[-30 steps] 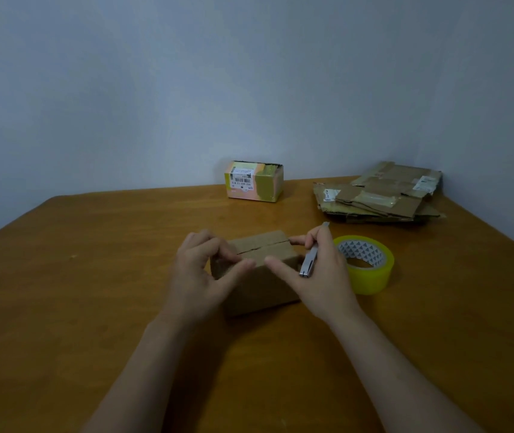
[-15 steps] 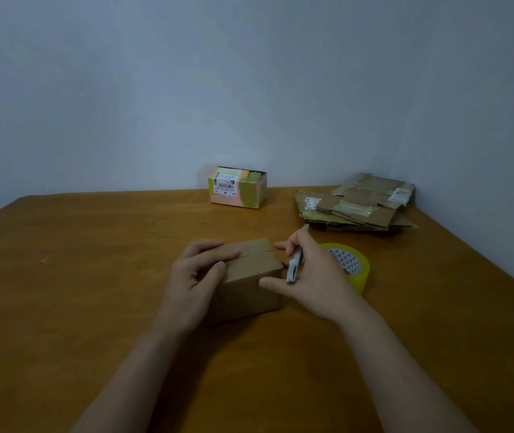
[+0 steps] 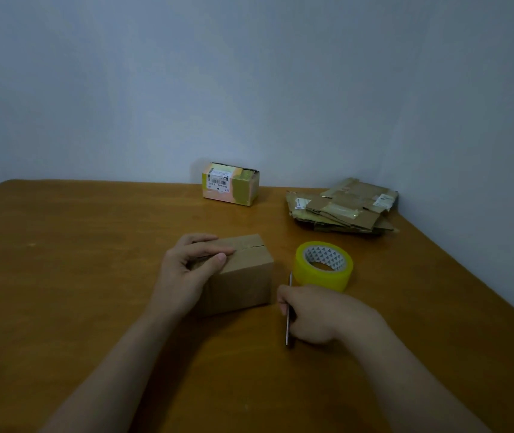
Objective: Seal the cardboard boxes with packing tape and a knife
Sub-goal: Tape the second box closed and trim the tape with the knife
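Both hands closed: left hand (image 3: 187, 270) on box (image 3: 243, 276), right hand (image 3: 315, 314) gripping knife (image 3: 288, 310).

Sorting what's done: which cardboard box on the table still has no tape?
The plain brown box under the left hand; its top seam is bare. The far box already carries yellow tape and a label.

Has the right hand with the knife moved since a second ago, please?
Yes. The right hand drew the knife back from the box top, toward the person, beside the tape roll.
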